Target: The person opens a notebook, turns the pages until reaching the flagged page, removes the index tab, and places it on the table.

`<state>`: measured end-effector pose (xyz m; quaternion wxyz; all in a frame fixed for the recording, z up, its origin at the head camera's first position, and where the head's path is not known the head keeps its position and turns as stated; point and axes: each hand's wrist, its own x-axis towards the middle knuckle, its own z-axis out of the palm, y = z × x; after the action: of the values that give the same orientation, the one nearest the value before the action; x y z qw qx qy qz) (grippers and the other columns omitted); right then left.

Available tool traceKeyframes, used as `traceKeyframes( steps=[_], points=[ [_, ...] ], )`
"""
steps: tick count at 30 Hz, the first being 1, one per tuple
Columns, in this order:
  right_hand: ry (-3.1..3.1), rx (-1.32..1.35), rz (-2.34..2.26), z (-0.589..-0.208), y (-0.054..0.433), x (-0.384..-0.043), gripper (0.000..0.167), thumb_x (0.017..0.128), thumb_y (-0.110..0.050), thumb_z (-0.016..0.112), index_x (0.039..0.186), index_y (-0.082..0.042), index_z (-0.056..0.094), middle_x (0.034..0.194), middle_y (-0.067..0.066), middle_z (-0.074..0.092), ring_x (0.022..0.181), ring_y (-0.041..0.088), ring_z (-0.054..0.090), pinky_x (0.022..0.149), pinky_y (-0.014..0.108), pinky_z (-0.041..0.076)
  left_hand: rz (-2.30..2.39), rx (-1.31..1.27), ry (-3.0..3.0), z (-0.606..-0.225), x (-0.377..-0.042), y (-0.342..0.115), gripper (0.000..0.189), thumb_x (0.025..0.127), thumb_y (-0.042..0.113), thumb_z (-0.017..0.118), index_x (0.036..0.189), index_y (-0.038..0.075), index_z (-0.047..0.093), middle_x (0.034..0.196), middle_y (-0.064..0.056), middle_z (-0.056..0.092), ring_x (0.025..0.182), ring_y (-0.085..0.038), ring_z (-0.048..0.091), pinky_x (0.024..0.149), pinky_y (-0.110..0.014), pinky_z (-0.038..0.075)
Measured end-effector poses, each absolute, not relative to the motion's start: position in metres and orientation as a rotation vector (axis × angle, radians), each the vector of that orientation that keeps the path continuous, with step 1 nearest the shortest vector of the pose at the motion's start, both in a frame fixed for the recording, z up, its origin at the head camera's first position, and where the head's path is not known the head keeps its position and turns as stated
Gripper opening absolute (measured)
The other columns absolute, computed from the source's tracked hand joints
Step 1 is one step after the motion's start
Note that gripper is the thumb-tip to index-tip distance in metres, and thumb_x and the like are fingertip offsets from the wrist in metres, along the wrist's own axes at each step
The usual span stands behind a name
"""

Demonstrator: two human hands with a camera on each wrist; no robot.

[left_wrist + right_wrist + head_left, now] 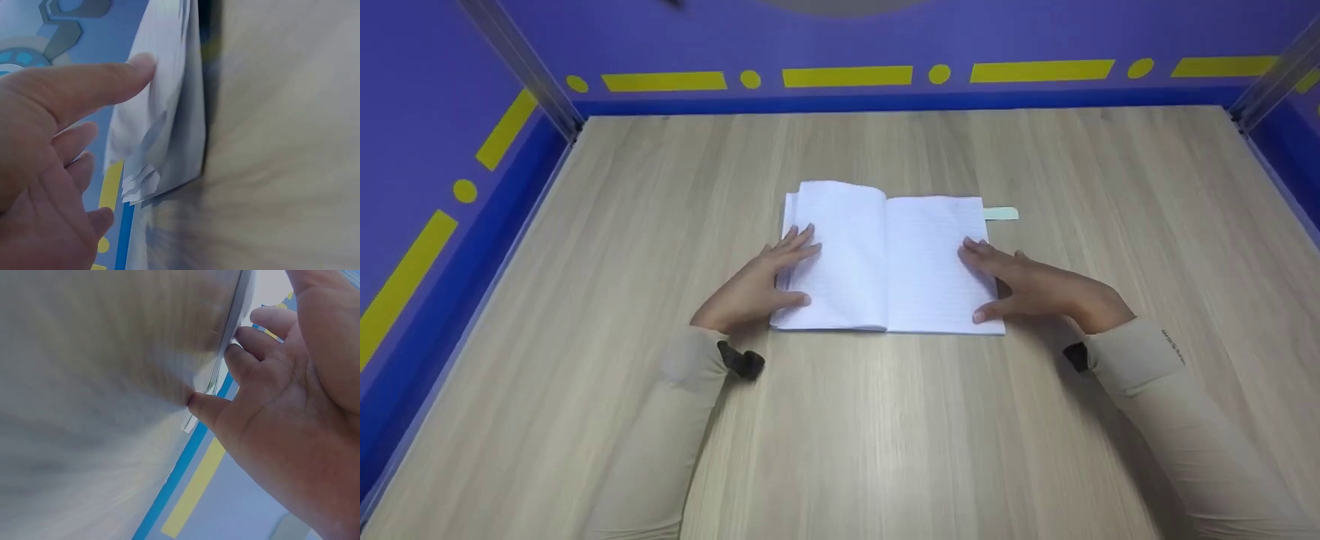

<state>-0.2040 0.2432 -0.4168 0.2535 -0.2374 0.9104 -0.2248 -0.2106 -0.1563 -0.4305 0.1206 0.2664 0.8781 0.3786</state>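
An open notebook [847, 262] with lined white pages lies flat on the wooden table, its left pages bulging slightly near the fold. My left hand [765, 281] rests on the left page's outer edge, fingers spread and thumb apart. In the left wrist view, the thumb of the left hand [50, 129] lies against the loose page edges. On the right page's outer edge, my right hand [1027, 285] touches the paper with extended fingers. The right wrist view shows the right hand [275, 388] beside the notebook's edge. A pale green strip [1001, 214] sticks out from under the right page's upper side.
The wooden table [885, 435] extends around the notebook on all sides. Blue-purple panels [840, 45] with yellow marks stand along the back and both sides. Black straps [744, 361] sit at both wrists, by the beige sleeves.
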Motion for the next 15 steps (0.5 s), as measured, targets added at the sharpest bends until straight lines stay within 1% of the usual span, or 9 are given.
traceKeyframes(
  steps=[3, 5, 9, 15],
  points=[
    [2.478, -0.660, -0.603, -0.417, 0.243, -0.205, 0.101, 0.083, -0.043, 0.072, 0.155, -0.009, 0.010, 0.163, 0.013, 0.000, 0.150, 0.031, -0.003, 0.116, 0.062, -0.002, 1.041, 0.752, 2.497, -0.431, -0.210, -0.159, 0.071, 0.084, 0.012, 0.071, 0.147, 0.009, 0.038, 0.160, 0.000, 0.020, 0.150, -0.019, 0.008, 0.121, -0.049, 0.000],
    [2.479, -0.667, -0.601, -0.417, 0.243, -0.205, 0.099, 0.083, -0.041, 0.072, 0.154, -0.009, 0.012, 0.163, 0.013, 0.001, 0.150, 0.031, -0.003, 0.116, 0.062, -0.001, 1.002, 0.730, 2.454, -0.432, -0.211, -0.161, 0.070, 0.085, 0.015, 0.071, 0.147, 0.009, 0.039, 0.159, 0.001, 0.022, 0.150, -0.018, 0.010, 0.122, -0.045, 0.000],
    [2.486, -0.669, -0.587, -0.416, 0.243, -0.205, 0.098, 0.082, -0.043, 0.072, 0.154, -0.009, 0.015, 0.162, 0.013, 0.002, 0.150, 0.032, -0.001, 0.116, 0.062, 0.001, 0.952, 0.699, 2.419, -0.431, -0.211, -0.165, 0.068, 0.085, 0.015, 0.071, 0.146, 0.008, 0.040, 0.158, 0.001, 0.025, 0.149, -0.018, 0.011, 0.123, -0.039, 0.001],
    [2.486, -0.657, -0.544, -0.415, 0.244, -0.206, 0.099, 0.081, -0.045, 0.072, 0.154, -0.010, 0.015, 0.163, 0.013, 0.002, 0.150, 0.032, -0.001, 0.117, 0.061, 0.001, 0.888, 0.634, 2.421, -0.428, -0.211, -0.168, 0.074, 0.085, 0.016, 0.071, 0.149, 0.012, 0.034, 0.159, 0.003, 0.021, 0.150, -0.017, 0.009, 0.123, -0.038, 0.004]
  ],
)
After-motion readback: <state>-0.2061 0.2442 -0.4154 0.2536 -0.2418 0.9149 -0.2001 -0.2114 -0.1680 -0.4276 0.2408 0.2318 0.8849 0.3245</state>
